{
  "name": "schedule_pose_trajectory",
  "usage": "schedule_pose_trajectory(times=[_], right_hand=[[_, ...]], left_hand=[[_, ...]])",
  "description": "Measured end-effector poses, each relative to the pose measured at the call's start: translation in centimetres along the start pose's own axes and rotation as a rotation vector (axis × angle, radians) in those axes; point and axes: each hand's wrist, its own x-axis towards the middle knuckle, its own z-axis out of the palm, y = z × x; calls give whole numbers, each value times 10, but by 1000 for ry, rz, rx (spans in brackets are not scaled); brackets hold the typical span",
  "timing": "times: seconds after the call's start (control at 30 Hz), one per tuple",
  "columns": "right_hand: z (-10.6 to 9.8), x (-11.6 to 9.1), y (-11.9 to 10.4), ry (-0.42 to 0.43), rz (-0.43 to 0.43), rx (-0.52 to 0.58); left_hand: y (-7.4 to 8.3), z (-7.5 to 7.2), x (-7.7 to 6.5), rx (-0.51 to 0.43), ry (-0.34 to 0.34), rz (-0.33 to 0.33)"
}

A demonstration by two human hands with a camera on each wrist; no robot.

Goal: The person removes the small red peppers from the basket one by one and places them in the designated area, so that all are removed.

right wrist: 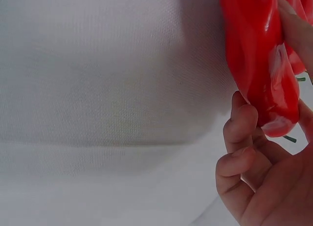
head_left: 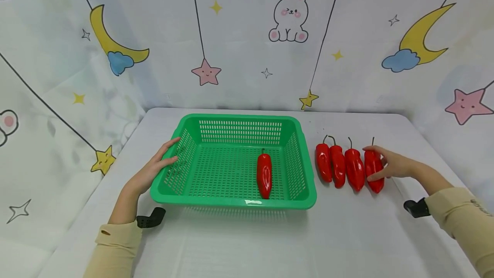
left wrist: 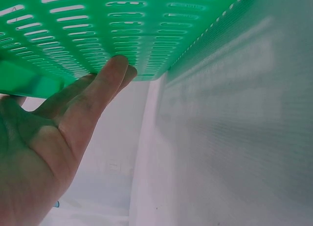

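A green plastic basket (head_left: 231,203) with slotted walls stands on the white table. My left hand (head_left: 156,166) holds its left rim, with fingertips over the edge; the left wrist view has other fingers of that hand (left wrist: 63,123) against the outer wall. Inside the basket, right of its middle, lies one red chili pepper (head_left: 264,175). To the right of the basket several more peppers lie in a row, stems pointing away. My right hand (head_left: 393,164) grips the rightmost red chili pepper (head_left: 373,166). In the right wrist view its fingers lie on both sides of that pepper (right wrist: 261,55).
Three other red peppers, among them one nearest the basket (head_left: 323,162) and one beside my right hand (head_left: 354,170), lie close together. The white table (head_left: 239,243) extends in front. A patterned cloth backdrop (head_left: 247,46) rises behind and at both sides.
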Motion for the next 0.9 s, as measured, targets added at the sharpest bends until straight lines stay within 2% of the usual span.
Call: schedule_pose_trajectory(times=[0.53,0.9], right_hand=[[6,2,0,-21,1,-2],[10,4,2,-17,-46,-4]], left_hand=[[3,2,-1,-15,-6,1],[2,1,0,-17,-4,-4]])
